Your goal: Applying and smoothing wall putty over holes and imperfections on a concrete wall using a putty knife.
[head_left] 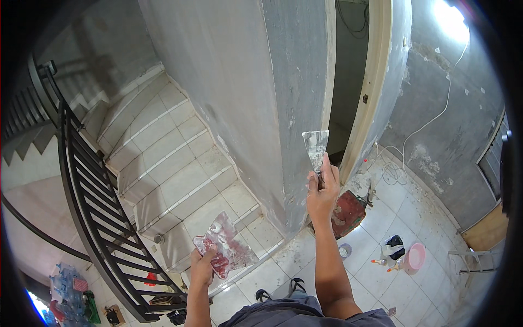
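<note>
- Hands are apart; the left hand [204, 266] grips a plate [235, 248] smeared with white paste; the right hand [323, 188], higher and farther forward, clasps a knife [316, 144] by its handle, paste on its blade.
- The knife shows in front of the wall [297, 92]; I cannot tell whether they touch; pressing too hard or skewed near the edge could gouge it.
- If the left wrist tips, paste could slide off the plate; smears on the steps [180, 180], beyond and left of that hand, could turn slick.
- The red box [350, 212] lies just below and right of the right hand; feet [263, 295] moving that way unwatched could trip; the cord [448, 90], farther right, could snag likewise.
</note>
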Tool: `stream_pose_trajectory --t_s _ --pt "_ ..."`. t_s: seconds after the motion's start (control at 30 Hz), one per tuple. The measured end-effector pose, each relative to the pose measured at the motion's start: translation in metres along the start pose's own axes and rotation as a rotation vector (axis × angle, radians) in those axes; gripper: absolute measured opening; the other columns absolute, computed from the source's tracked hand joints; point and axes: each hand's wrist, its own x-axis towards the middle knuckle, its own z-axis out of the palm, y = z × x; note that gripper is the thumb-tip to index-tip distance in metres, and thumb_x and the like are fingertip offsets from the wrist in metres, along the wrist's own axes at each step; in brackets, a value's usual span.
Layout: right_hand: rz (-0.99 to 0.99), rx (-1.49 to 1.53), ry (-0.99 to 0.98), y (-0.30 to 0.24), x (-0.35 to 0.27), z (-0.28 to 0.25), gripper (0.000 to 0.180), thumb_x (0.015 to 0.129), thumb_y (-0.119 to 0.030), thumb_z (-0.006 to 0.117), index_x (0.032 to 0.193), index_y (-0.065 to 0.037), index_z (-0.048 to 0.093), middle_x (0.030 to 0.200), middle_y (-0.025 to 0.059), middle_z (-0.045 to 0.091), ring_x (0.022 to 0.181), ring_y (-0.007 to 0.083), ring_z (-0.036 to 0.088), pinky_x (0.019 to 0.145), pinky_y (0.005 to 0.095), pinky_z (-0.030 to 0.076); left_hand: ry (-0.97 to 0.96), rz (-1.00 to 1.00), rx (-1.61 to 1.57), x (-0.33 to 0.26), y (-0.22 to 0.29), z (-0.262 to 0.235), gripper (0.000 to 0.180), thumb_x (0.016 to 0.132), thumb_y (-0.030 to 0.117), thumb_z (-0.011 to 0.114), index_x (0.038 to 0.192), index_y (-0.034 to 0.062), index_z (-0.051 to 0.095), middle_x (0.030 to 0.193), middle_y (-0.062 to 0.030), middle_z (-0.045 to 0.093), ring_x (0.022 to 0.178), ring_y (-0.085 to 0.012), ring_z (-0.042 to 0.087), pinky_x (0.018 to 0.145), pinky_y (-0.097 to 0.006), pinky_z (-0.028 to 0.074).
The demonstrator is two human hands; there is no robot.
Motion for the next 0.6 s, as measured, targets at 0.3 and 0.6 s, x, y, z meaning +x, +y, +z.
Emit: stream_pose_trajectory --t_s 0.3,0.6 --pt "0.258 0.256 -0.036 0.022 -0.006 0.02 0.045 0.079 0.003 0.067 0.121 0.003 0.052 0.092 0.0069 0.054 0.076 0.0129 0.052 0.066 0.0257 0.045 0.046 -0.033 -0.025 -0.001 -0.021 -0.027 0.014 0.086 0.007 0.061 0.098 0.0019 0.058 0.086 -0.0036 0.061 0.073 -0.0144 0.06 0.065 -0.03 0.05" --pt "-0.032 0.138 0.048 -0.001 -0.011 0.04 0.045 0.083 0.007 0.055 0.127 -0.002 0.052 0.086 0.0088 0.051 0.07 0.019 0.052 0.065 0.0297 0.047 0.093 -0.044 -0.034 -0.009 -0.017 -0.035 0.01 0.085 0.006 0.06 0.094 0.0065 0.056 0.079 -0.0005 0.057 0.066 -0.0136 0.059 0.059 -0.031 0.052"
